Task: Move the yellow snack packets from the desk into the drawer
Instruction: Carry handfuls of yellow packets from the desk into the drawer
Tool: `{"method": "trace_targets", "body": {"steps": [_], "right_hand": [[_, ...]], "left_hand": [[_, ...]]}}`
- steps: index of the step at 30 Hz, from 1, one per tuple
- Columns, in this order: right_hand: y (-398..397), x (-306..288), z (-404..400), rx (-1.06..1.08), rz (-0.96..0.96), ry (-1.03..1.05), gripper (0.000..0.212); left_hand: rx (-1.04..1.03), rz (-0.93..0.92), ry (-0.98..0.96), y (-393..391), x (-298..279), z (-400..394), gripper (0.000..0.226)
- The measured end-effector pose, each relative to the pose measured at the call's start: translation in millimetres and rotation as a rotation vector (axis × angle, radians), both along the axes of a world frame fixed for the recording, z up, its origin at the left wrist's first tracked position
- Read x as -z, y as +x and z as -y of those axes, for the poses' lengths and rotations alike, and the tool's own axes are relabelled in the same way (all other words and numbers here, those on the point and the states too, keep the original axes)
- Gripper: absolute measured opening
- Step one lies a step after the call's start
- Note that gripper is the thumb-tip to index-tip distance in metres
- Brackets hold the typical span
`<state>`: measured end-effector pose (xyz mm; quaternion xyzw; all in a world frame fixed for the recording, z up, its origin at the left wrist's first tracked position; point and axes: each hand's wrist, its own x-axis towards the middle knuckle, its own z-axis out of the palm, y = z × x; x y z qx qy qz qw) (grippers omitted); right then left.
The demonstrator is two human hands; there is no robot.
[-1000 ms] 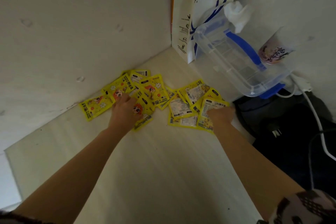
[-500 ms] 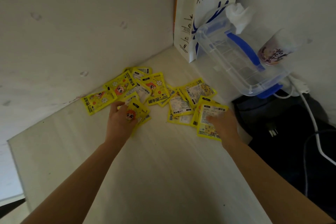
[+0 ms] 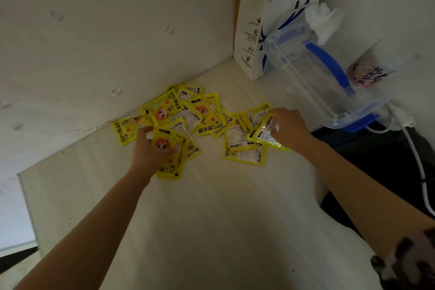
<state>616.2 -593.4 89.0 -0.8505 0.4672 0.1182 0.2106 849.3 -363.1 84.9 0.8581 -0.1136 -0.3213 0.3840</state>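
Several yellow packets (image 3: 204,113) lie scattered and overlapping on the pale desk (image 3: 211,219), close to the wall. My left hand (image 3: 150,150) grips a small stack of packets (image 3: 173,155) at the left of the pile, thumb on top. My right hand (image 3: 288,128) pinches one packet (image 3: 264,136) at the right of the pile, its near edge lifted off the others. No drawer is in view.
A white coffee paper bag (image 3: 275,14) stands in the desk's back corner. A clear plastic box with blue handle (image 3: 317,77) leans beside it, with a tissue and a drink cup (image 3: 369,70). White cables (image 3: 419,165) run over dark items at the right.
My left hand has gathered packets and pulled them slightly toward me. My right hand has closed on a packet and lifted its edge up.
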Motion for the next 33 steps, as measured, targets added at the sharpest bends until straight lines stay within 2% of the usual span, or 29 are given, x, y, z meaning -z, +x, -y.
{"method": "trace_targets", "body": {"steps": [1,3,5,10,13,16,20,24,28,33], "right_hand": [[3.4,-0.3,4.2,-0.020,-0.031,0.005,0.045],[8.6,-0.6,10.6,-0.055,-0.062,0.035,0.045],[11.5,3.0,14.9,-0.080,-0.052,0.061,0.043],[15.8,11.3,19.2,-0.121,-0.090,0.060,0.029],[16.8,11.6,15.1,-0.141,-0.125,-0.024,0.023],[13.7,11.5,9.4,-0.156,-0.130,-0.106,0.025],[3.0,6.1,2.4,-0.178,-0.089,-0.116,0.038],[-14.3,-3.9,-10.7,-0.133,0.019,-0.033,0.032],[-35.9,-15.8,-32.2,-0.042,0.189,0.105,0.038],[-63.0,-17.9,-68.2,0.253,0.363,0.277,0.037]], "left_hand": [[-0.094,-0.084,-0.030,2.0,1.0,2.0,0.065],[-0.237,-0.205,-0.094,5.7,6.0,4.8,0.038],[-0.286,-0.235,-0.111,4.4,8.5,6.9,0.027],[-0.252,-0.198,-0.080,-4.6,14.6,15.4,0.028],[-0.225,-0.183,-0.070,-10.0,15.9,22.0,0.029],[-0.260,-0.201,-0.085,-15.2,16.4,26.7,0.028],[-0.294,-0.182,-0.144,-24.2,16.0,23.5,0.026],[-0.373,-0.228,-0.206,-33.0,16.6,11.2,0.028],[-0.413,-0.261,-0.243,-45.8,12.9,-5.3,0.027],[-0.420,-0.338,-0.243,-73.5,9.8,-37.8,0.032]]}}
